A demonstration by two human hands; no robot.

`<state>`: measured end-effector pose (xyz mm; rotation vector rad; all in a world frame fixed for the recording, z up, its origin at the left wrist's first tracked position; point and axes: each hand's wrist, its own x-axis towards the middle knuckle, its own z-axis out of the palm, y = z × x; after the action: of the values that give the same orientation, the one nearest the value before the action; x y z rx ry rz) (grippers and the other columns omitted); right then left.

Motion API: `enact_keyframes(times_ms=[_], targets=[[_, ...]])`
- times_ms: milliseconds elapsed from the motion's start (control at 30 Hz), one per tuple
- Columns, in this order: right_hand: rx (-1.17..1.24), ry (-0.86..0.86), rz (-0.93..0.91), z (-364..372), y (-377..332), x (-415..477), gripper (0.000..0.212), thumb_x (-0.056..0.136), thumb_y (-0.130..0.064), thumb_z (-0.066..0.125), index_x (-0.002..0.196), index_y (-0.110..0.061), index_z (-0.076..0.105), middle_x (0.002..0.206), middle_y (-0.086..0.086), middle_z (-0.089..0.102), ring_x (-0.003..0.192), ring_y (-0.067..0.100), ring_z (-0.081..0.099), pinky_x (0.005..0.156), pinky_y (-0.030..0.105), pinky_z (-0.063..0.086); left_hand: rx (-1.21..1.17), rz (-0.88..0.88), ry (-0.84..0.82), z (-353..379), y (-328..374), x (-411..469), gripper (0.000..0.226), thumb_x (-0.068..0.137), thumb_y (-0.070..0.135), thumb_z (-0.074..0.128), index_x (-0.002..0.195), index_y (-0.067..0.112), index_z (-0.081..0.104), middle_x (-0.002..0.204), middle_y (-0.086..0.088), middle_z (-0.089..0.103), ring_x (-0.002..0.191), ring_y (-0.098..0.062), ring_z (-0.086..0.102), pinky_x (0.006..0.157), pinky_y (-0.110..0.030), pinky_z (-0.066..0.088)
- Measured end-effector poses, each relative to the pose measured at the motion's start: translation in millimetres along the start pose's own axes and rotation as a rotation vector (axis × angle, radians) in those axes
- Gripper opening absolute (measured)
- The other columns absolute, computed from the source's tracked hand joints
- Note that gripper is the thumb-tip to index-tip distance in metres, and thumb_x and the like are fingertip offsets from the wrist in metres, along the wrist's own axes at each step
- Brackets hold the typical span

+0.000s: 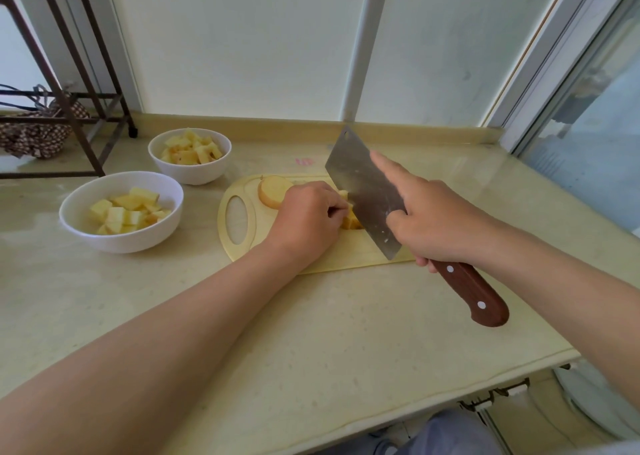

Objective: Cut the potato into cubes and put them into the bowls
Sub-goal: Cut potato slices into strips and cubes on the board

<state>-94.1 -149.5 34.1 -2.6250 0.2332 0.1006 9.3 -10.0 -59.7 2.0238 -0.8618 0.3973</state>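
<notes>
On the pale yellow cutting board (242, 247) my left hand (308, 219) curls over cut potato pieces (351, 221) and holds them against the blade. My right hand (429, 219) grips the cleaver (363, 191) by its brown wooden handle (474, 295), index finger stretched along the blade. The blade stands on its edge among the pieces. A round potato slab (272, 191) lies on the board behind my left hand. Two white bowls hold potato cubes: the near bowl (121, 236) at the left and the far bowl (188, 174) behind it.
A dark metal rack (69, 108) with a patterned cloth bag (38, 136) stands at the back left of the beige counter (311, 333). White window panels run along the back, a glass window at the right. The counter's front edge lies close to me.
</notes>
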Motion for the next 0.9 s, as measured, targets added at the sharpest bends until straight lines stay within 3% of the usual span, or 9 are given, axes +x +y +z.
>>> enact_keyframes(times_ms=[100,167,300,400,533,733,900], targets=[[-0.077,-0.073,0.016,3.3,-6.2,5.3,0.086,0.099,-0.008,0.039,0.158,-0.057,0.0,0.088,0.013,0.061,0.044,0.02,0.062,0.044,0.035,0.057,0.004,-0.009,0.012,0.1,0.3,-0.4,0.008,0.081,0.003,0.071,0.079,0.006,0.078,0.081,-0.006,0.071,0.073,-0.022,0.064,0.07,-0.039,0.055],[-0.124,-0.131,0.038,4.5,-11.9,10.3,0.087,0.099,-0.008,0.04,0.159,-0.056,-0.002,0.092,0.014,0.062,0.047,0.022,0.064,0.046,0.038,0.06,0.002,-0.006,0.025,-0.7,2.7,-1.4,0.008,0.081,0.003,0.072,0.081,0.006,0.078,0.081,-0.006,0.071,0.073,-0.021,0.063,0.071,-0.036,0.054],[-0.175,-0.147,0.029,3.8,-18.8,23.3,0.088,0.098,-0.007,0.04,0.161,-0.049,-0.005,0.084,0.013,0.06,0.037,0.015,0.059,0.046,0.035,0.059,-0.007,-0.033,0.037,-0.8,1.8,0.4,0.01,0.082,0.004,0.072,0.087,0.008,0.079,0.084,-0.005,0.071,0.076,-0.019,0.063,0.073,-0.028,0.051],[-0.121,-0.108,0.03,4.7,-17.4,31.4,0.089,0.096,-0.007,0.04,0.161,-0.05,-0.003,0.082,0.012,0.059,0.032,0.011,0.055,0.043,0.03,0.054,0.003,-0.027,0.025,-0.2,2.2,-0.5,0.011,0.082,0.003,0.071,0.086,0.008,0.079,0.083,-0.007,0.071,0.076,-0.022,0.063,0.073,-0.032,0.053],[-0.047,-0.091,0.041,3.9,-10.3,30.3,0.09,0.096,-0.005,0.039,0.161,-0.052,-0.003,0.081,0.012,0.06,0.033,0.011,0.057,0.045,0.03,0.054,-0.003,-0.032,0.03,-0.9,2.2,-1.8,0.009,0.082,0.003,0.071,0.082,0.007,0.079,0.081,-0.007,0.07,0.075,-0.02,0.062,0.073,-0.036,0.052],[-0.027,-0.162,0.064,-3.7,-1.7,11.2,0.089,0.096,-0.006,0.039,0.159,-0.056,0.0,0.093,0.009,0.063,0.046,0.02,0.065,0.048,0.037,0.06,-0.011,-0.046,0.031,-2.5,4.2,0.6,0.01,0.084,0.005,0.07,0.087,0.009,0.079,0.085,-0.004,0.071,0.076,-0.015,0.061,0.075,-0.029,0.052],[0.21,0.006,0.053,-11.9,8.8,17.6,0.083,0.094,0.0,0.04,0.157,-0.051,0.022,0.06,0.005,0.065,0.034,0.018,0.055,0.04,0.029,0.048,0.039,-0.084,0.036,-0.6,1.8,1.7,0.012,0.081,0.002,0.065,0.074,0.004,0.075,0.078,-0.007,0.07,0.075,-0.019,0.061,0.073,-0.037,0.051]])
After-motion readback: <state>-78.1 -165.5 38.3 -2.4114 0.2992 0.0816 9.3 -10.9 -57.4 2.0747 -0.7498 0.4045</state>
